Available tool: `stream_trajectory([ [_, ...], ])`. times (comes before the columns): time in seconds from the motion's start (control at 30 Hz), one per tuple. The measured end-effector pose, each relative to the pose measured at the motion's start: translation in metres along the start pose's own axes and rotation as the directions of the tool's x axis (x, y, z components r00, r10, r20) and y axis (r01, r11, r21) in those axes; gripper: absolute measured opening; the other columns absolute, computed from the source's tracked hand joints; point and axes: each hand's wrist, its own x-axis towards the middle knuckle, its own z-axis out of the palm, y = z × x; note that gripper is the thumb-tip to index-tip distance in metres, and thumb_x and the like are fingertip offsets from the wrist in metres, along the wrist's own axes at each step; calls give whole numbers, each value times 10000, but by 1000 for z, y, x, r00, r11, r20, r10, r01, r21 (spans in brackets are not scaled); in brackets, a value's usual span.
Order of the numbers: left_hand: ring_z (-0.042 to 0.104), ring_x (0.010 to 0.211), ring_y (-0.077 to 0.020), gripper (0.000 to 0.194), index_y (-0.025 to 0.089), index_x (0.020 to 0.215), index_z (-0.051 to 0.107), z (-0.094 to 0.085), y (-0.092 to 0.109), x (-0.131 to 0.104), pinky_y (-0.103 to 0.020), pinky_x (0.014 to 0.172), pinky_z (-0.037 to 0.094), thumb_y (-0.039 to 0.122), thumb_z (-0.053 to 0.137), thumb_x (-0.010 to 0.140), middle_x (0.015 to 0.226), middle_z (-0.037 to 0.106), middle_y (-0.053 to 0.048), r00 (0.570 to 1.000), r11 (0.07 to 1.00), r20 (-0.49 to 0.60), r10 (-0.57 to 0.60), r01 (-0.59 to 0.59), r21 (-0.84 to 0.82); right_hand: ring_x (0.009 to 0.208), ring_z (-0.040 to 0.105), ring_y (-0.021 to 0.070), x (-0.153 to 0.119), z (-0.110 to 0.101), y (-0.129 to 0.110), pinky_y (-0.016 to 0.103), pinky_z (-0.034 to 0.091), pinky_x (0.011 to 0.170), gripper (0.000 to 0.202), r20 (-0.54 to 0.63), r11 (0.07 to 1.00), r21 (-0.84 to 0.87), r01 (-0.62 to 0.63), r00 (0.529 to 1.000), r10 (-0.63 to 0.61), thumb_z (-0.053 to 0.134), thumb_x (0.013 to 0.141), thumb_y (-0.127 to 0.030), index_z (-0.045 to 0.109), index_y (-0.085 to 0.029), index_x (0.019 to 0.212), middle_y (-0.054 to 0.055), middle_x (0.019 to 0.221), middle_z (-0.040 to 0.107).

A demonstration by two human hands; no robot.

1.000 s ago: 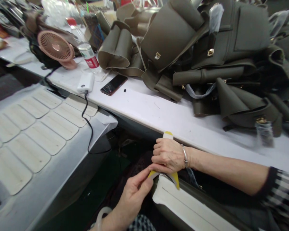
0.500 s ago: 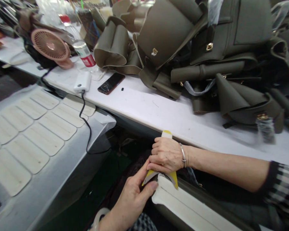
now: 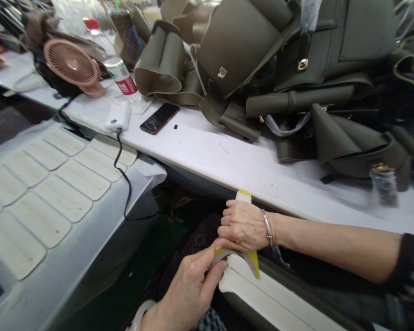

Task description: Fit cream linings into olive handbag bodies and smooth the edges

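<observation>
My right hand [image 3: 243,226], a bracelet at its wrist, is wrapped round a yellow-edged tool [image 3: 244,196] whose end shows above the fist. The tool's curved lower part lies against the near end of a long white piece [image 3: 262,294] with a dark olive side. My left hand [image 3: 189,280] pinches at the left corner of that end, thumb below and fingers up against the tool and my right hand. Whatever lies between its fingertips is partly hidden.
Pale rounded panels [image 3: 71,197] lie on a grey surface at left. Beyond the white table's edge [image 3: 207,156] are a phone [image 3: 159,118], a power bank [image 3: 118,116] with a black cable, a pink fan [image 3: 72,64], a bottle [image 3: 122,78] and piled olive bag parts [image 3: 241,46].
My right hand and the tool have shifted slightly right and down along the white piece. My left hand has moved a little with them, its fingers now nearer my right hand.
</observation>
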Motion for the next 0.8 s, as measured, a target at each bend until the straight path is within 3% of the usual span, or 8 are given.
stream_trajectory([
  [0.33, 626, 1141, -204, 368, 279, 1331, 607, -1, 2, 0, -240, 1015, 421, 290, 481, 986, 1272, 674, -27, 993, 993, 13, 113, -113, 18, 555, 476, 157, -16, 3, -23, 364, 166, 620, 506, 3, 988, -16, -156, 988, 156, 292, 1055, -431, 545, -186, 690, 24, 600, 612],
  [0.47, 587, 1188, -212, 358, 256, 1277, 656, -2, -1, 3, -277, 1062, 397, 335, 444, 1000, 1290, 663, -22, 993, 974, 72, 97, -80, -212, 548, 457, 160, -22, 0, -39, 366, 163, 623, 563, 11, 963, -39, -268, 963, 269, 213, 1064, -439, 543, -188, 684, 32, 596, 601],
  [0.63, 639, 1052, -246, 367, 187, 1037, 773, 0, -13, 15, -335, 977, 461, 416, 500, 951, 1058, 754, -43, 990, 814, 97, -103, 140, -564, 558, 444, 154, -26, -2, -52, 361, 162, 627, 584, 7, 926, -37, -376, 926, 377, 184, 1071, -443, 562, -185, 708, 26, 613, 593],
  [0.8, 645, 1070, -257, 276, 178, 1031, 783, 1, -13, 25, -334, 974, 452, 301, 596, 869, 1019, 768, -58, 983, 714, 181, -32, 149, -684, 570, 427, 147, -30, -3, -58, 357, 175, 628, 559, 7, 910, -61, -410, 911, 412, 219, 1074, -430, 551, -174, 705, 18, 612, 575],
])
